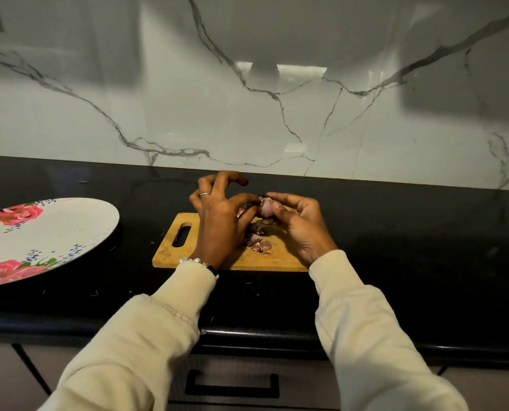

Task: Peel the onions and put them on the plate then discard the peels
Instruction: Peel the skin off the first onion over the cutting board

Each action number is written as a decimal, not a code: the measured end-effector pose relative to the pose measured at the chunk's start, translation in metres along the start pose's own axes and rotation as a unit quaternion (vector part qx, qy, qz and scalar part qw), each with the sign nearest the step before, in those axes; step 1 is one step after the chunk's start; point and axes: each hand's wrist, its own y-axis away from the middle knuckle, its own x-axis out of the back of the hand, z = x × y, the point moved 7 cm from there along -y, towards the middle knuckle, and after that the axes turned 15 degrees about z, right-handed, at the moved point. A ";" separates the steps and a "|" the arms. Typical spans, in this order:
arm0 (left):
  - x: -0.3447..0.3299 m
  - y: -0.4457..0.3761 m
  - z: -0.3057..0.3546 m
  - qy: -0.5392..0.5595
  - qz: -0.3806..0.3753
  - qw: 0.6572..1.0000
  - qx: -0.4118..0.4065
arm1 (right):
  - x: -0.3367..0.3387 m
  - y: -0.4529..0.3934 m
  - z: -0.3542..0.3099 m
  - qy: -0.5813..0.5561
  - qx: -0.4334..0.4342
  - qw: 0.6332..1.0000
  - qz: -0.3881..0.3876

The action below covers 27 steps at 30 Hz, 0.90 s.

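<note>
Both hands over the wooden cutting board on the black counter. Right hand curled around 1 small onion, held above the board. Left hand pinches at the onion's near side, other fingers lifted (ring on 1). Loose peels on the board. Floral plate well apart to the left.

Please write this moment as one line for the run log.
step: peeling | onion: held by both hands above cutting board | left hand: pinches peel | right hand: grips onion | peels: on board | plate: no onion visible
</note>
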 end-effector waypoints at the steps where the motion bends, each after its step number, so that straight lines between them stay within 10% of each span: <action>1: 0.000 0.000 0.000 -0.002 -0.005 1.000 -0.002 | 0.000 0.000 0.001 0.007 0.001 1.000 0.000; 27: -0.011 0.003 -0.012 -0.008 -0.035 0.999 0.026 | 0.003 -0.003 0.005 -0.026 -0.031 0.999 0.011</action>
